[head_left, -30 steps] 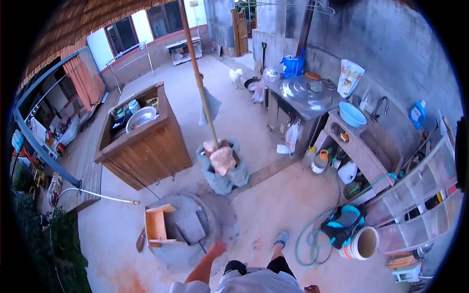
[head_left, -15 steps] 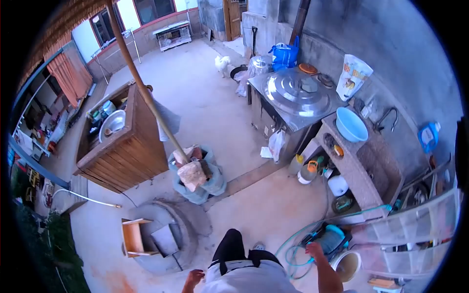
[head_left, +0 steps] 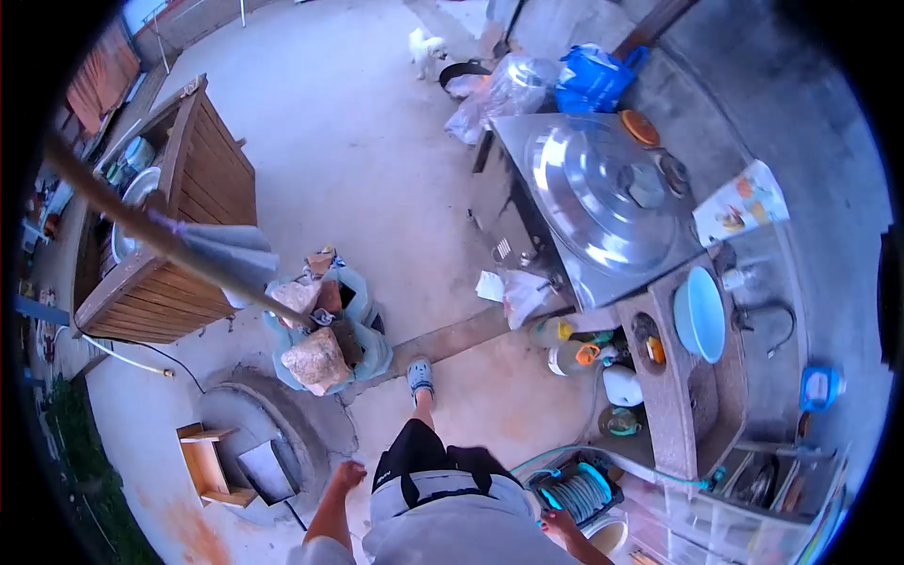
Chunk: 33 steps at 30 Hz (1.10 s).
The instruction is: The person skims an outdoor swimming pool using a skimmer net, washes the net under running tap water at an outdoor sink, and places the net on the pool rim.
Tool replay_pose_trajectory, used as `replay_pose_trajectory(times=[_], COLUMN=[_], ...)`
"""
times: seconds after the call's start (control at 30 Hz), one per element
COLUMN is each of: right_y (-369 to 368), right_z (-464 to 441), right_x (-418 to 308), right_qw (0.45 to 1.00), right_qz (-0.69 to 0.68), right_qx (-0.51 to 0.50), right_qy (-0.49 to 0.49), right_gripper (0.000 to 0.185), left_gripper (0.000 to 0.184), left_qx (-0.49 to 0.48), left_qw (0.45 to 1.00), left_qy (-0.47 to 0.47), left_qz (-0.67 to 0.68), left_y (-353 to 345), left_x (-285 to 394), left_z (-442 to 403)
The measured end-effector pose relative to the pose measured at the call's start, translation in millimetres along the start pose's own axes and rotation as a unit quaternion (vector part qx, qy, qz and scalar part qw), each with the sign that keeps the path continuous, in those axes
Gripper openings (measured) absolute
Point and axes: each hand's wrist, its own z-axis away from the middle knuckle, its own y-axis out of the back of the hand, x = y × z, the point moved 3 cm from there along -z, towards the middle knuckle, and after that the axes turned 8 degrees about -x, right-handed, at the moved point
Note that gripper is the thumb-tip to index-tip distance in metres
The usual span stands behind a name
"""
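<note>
At the bottom of the head view, my left hand (head_left: 349, 474) hangs beside my body, right of the metal tray (head_left: 267, 471) on the round stone base; its fingers look curled, but what they hold, if anything, is too small to tell. My right hand (head_left: 557, 524) is low on the other side, over the near edge of the hose reel (head_left: 576, 492); its fingers are not clear. One foot in a grey clog (head_left: 420, 375) is forward on the concrete, near the planter (head_left: 371, 350) with large stones (head_left: 316, 362) around a slanting pole (head_left: 155, 235).
A metal-topped stove with a large lid (head_left: 603, 193) stands ahead right, beside a stone sink counter (head_left: 659, 377) with a blue basin (head_left: 699, 314). A wooden cabinet (head_left: 179, 273) is at left. A white dog (head_left: 427, 52) stands ahead. A green hose (head_left: 650, 474) runs at right.
The view has moved forward and tilted down toward the stove and sink, which now look larger. One foot has stepped forward. Both hands remain low at my sides.
</note>
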Motion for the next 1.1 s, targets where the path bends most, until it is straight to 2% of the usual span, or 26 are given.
replay_pose_trajectory(times=[0.03,0.07,0.1,0.13,0.17,0.2,0.27,0.33,0.4,0.43,0.47,0.53,0.6,0.63,0.67,0.73,0.77,0.83,0.87,0.9,0.93,1.0,1.03,1.1], right_y=[-8,-23,-20,-16,-19,-20,-30,-29,-26,-24,-24,-18,-12,-17,-19,-25,-25,-28,-30,-32,-37,-55,-64,-89], right_z=[19,52,41,26,20,17,32,15,-10,-27,-33,-48,-74,-76,-73,-49,-51,-66,-77,-87,-93,-94,-96,-93], right_x=[-45,-96,-107,-123,-147,-170,-264,-314,-354,-372,-399,-439,-471,-495,-516,-572,-588,-603,-608,-611,-624,-676,-711,-781], right_qw=[0.996,0.983,0.983,0.983,0.997,0.997,0.97,0.975,0.98,0.977,0.974,0.975,0.939,0.973,0.972,0.96,0.959,0.978,0.978,0.957,0.928,0.928,0.931,0.934], right_qz=[0.092,0.181,0.18,0.176,0.057,0.055,0.214,0.188,0.16,0.172,0.183,0.173,0.245,0.074,0.073,0.193,0.195,0.152,0.146,0.203,0.258,0.295,0.291,0.287], right_qx=[0.007,0.011,0.011,0.012,-0.005,-0.008,0.031,0.019,0.007,0.009,0.009,0.003,-0.015,-0.045,-0.046,0.012,0.013,-0.01,-0.008,0.016,0.042,0.066,0.069,0.075], right_qy=[0.009,0.015,0.034,0.055,0.06,0.056,0.114,0.113,0.114,0.124,0.132,0.137,0.241,0.216,0.216,0.204,0.207,0.144,0.148,0.209,0.267,0.219,0.21,0.2], right_gripper=[0.019,0.022,0.022,0.022,0.022,0.022,0.024,0.02,0.016,0.02,0.025,0.02,0.014,0.008,0.008,0.006,0.006,0.004,0.004,0.006,0.008,0.013,0.013,0.014], left_gripper=[0.023,0.028,0.03,0.031,0.028,0.026,0.024,0.025,0.026,0.027,0.027,0.027,0.026,0.025,0.025,0.024,0.024,0.021,0.018,0.017,0.012,0.013,0.013,0.018], left_qx=[0.015,0.023,0.037,0.084,0.146,0.161,0.18,0.148,0.165,0.179,0.182,0.217,0.202,0.211,0.218,0.222,0.224,0.183,0.109,0.031,-0.072,0.141,0.134,0.046], left_qw=[0.977,0.91,0.983,0.989,0.978,0.974,0.967,0.968,0.965,0.962,0.961,0.955,0.958,0.96,0.961,0.965,0.964,0.974,0.966,0.945,0.922,0.958,0.96,0.922], left_qy=[-0.097,-0.188,-0.028,-0.057,-0.119,-0.147,-0.174,-0.195,-0.198,-0.203,-0.203,-0.157,-0.134,-0.125,-0.111,-0.071,-0.073,-0.036,-0.081,-0.121,-0.121,0.033,0.029,0.112], left_qz=[-0.187,-0.368,-0.18,-0.105,-0.085,-0.063,-0.04,0.051,0.047,0.044,0.04,0.126,0.149,0.136,0.128,0.123,0.125,0.128,0.218,0.304,0.361,0.248,0.243,0.367], left_y=[26,51,84,111,133,154,194,226,254,269,282,301,320,331,337,353,360,379,388,400,417,454,485,548], left_x=[30,58,137,197,242,281,347,397,427,443,446,423,409,398,384,390,378,335,343,356,369,356,357,353], left_z=[-27,-51,-47,-46,-53,-64,-84,-104,-117,-125,-138,-161,-169,-178,-184,-176,-179,-203,-209,-211,-215,-240,-264,-307])
